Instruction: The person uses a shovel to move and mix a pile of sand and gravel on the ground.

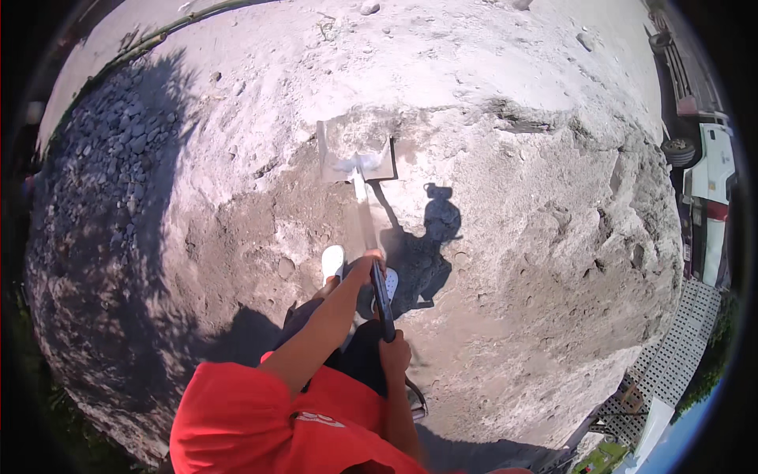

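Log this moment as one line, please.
left fingers: around shovel; right fingers: around shovel, nearer body; blade: ahead of white shoes

Pale, dusty ground [505, 324] with grey stones [136, 126].

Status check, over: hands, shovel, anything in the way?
Left hand gripping shovel mid-shaft, right hand nearer the body. Blade ahead of white shoes, ground contact unclear. Grey stones off left, white vehicle far right.

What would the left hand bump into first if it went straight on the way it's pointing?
The left hand is gripping the shovel shaft. Past that, it would probably meet the dusty ground near the person's shadow, though depth is hard to judge.
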`<state>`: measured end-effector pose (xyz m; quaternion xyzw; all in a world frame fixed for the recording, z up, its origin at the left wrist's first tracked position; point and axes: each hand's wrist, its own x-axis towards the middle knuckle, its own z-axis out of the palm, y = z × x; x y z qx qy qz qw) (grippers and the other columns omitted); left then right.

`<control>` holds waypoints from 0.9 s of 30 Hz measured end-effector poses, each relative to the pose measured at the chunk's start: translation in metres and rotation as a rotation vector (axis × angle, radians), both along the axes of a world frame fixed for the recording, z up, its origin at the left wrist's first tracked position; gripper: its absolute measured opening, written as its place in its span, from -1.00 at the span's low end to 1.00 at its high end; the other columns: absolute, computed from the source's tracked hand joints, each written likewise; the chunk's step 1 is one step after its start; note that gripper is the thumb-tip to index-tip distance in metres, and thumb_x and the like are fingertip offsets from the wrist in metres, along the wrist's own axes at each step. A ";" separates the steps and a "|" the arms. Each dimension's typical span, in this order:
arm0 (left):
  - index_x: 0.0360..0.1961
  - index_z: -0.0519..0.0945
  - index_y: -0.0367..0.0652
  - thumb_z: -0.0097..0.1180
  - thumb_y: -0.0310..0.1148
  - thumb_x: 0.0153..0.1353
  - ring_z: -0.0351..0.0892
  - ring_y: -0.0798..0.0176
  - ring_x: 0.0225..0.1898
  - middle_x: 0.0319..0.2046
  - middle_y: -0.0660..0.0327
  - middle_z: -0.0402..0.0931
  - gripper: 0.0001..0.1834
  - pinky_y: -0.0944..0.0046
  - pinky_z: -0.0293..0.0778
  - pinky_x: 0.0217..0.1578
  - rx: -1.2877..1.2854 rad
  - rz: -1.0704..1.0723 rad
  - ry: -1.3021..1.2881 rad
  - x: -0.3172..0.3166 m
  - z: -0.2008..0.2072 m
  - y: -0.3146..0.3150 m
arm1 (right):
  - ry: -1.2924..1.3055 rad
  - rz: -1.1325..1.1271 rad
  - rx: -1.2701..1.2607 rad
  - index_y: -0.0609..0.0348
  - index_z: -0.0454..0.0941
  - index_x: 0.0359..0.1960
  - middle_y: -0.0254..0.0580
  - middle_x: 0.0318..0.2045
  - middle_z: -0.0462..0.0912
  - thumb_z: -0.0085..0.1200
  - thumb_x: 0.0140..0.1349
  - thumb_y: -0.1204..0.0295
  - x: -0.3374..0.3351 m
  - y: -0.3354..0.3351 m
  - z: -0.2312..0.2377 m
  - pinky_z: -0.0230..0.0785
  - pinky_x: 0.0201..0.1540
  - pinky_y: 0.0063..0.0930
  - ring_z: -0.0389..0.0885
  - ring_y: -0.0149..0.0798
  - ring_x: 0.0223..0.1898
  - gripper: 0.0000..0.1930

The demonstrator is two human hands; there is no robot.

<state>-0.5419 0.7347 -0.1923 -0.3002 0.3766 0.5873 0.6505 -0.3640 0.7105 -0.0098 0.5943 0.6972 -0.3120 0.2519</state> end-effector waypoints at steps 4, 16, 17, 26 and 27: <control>-0.74 0.30 -0.09 0.01 -0.34 -0.29 0.30 0.17 -0.70 -0.77 0.21 0.25 -0.85 0.12 0.37 -0.55 -0.019 0.222 0.032 0.008 0.051 -0.064 | 0.038 0.200 0.025 0.07 0.42 -0.25 0.11 -0.46 0.57 0.03 -0.06 0.14 0.032 -0.016 0.020 0.38 -0.28 -0.03 0.55 0.14 -0.34 -0.63; -0.73 0.30 -0.07 -0.04 -0.31 -0.24 0.30 0.26 -0.69 -0.74 0.28 0.27 -0.86 0.21 0.39 -0.58 0.029 0.856 0.215 0.016 0.222 -0.122 | 0.529 0.847 0.015 0.13 0.45 -0.28 0.18 -0.47 0.55 0.09 -0.06 0.15 0.035 0.058 0.123 0.36 -0.29 -0.01 0.53 0.19 -0.34 -0.63; -0.72 0.31 -0.08 -0.03 -0.31 -0.24 0.32 0.27 -0.69 -0.73 0.27 0.28 -0.87 0.21 0.41 -0.57 0.072 0.928 0.197 0.023 0.221 -0.132 | 0.506 0.934 0.020 0.14 0.45 -0.23 0.20 -0.44 0.55 0.13 -0.12 0.17 0.035 0.063 0.116 0.36 -0.27 -0.03 0.52 0.18 -0.31 -0.58; -0.68 0.30 -0.06 0.00 -0.30 -0.23 0.31 0.29 -0.68 -0.73 0.28 0.26 -0.85 0.19 0.39 -0.60 0.012 1.453 0.228 0.129 0.216 -0.254 | 0.420 1.449 0.029 0.13 0.47 -0.22 0.13 -0.42 0.58 0.13 -0.10 0.17 0.041 0.002 0.152 0.37 -0.28 -0.08 0.55 0.11 -0.30 -0.58; -0.73 0.27 -0.05 -0.04 -0.36 -0.25 0.31 0.30 -0.68 -0.74 0.30 0.24 -0.88 0.23 0.37 -0.57 0.003 1.487 0.219 0.145 0.234 -0.267 | 0.455 1.463 -0.014 0.13 0.47 -0.22 0.12 -0.42 0.58 0.12 -0.10 0.17 0.043 -0.006 0.136 0.37 -0.27 -0.08 0.55 0.11 -0.29 -0.59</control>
